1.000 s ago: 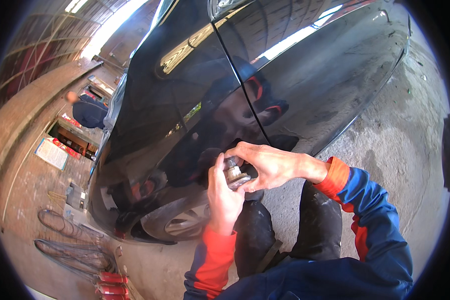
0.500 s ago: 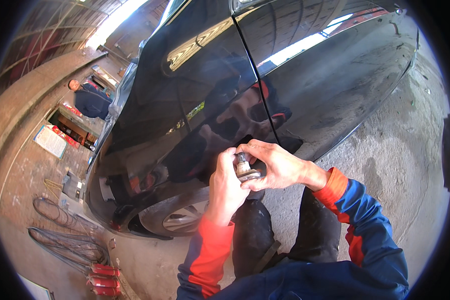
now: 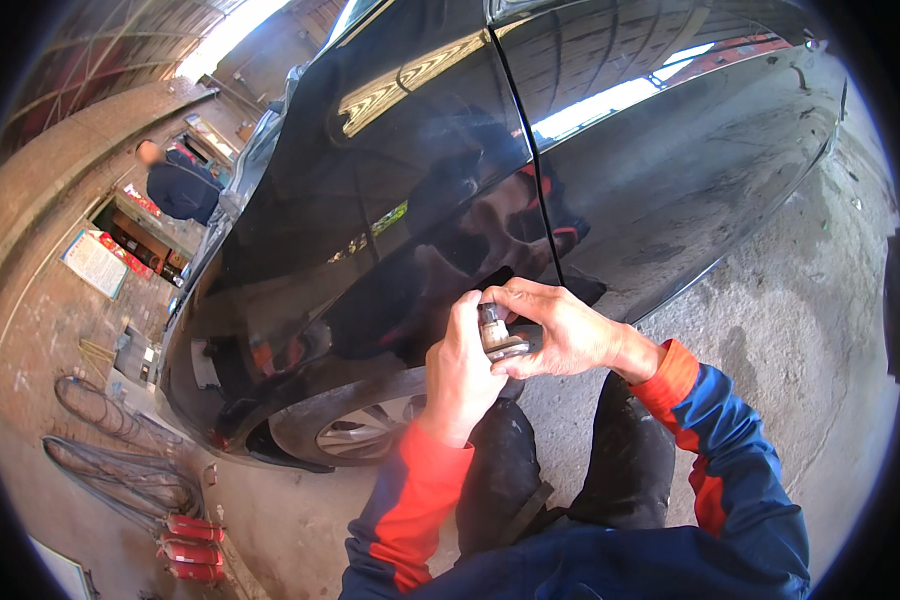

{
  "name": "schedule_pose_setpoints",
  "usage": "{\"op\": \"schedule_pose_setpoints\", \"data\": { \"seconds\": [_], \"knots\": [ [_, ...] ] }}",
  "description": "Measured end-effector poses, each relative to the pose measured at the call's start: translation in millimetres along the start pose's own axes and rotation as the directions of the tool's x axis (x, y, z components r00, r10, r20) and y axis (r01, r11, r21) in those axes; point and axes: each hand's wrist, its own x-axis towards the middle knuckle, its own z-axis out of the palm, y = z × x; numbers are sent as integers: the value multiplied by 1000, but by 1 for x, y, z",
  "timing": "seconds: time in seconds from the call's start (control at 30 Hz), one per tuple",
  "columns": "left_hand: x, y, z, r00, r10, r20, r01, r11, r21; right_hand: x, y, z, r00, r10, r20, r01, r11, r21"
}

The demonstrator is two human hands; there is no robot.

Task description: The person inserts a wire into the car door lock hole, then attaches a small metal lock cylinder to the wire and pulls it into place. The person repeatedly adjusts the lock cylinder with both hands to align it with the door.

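Hands come first, right in front of us. Our left hand (image 3: 462,365) is wrapped around the bottom of a small jar (image 3: 497,332). Our right hand (image 3: 560,330) is closed over the top of the jar, with the fingers pinched on its cap. So both hands are clamped on the jar, and we hold it up just in front of the black car (image 3: 420,200), above our dark knees.

We think the job is only starting. The cap looks like it is still on, and we cannot see anything inside the jar. Opening it seems to be what is left. The shiny car door looks untouched.

Compared with 1 second ago, our hands have moved up and a bit to the right, and the jar is tucked deeper between them.

Past our hands is the car's wheel (image 3: 355,430) on the grey floor. Further off, 3 red cans (image 3: 192,548) lie near some black hoses (image 3: 120,470). Far away, another person (image 3: 180,185) in a blue top stands by the wall.
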Motion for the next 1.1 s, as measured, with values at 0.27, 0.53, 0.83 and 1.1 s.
{"op": "schedule_pose_setpoints", "data": {
  "seconds": [0.27, 0.53, 0.83, 1.1],
  "knots": [
    [-33, -12, 7, 993, -110, -48, 93, 955, -281, -13, 1, 2, 984, 178, 8, -176, 965, 193],
    [-51, -14, 15, 978, -135, -161, 54, 900, -432, -22, -1, 11, 980, 189, -54, -172, 957, 232],
    [-48, -11, 15, 980, -77, -185, -16, 888, -459, -58, 3, 55, 865, 372, -338, -249, 901, 354],
    [-48, -18, 18, 979, -67, -191, -26, 893, -449, -70, 6, 65, 826, 339, -450, -203, 924, 323]
  ]
}}
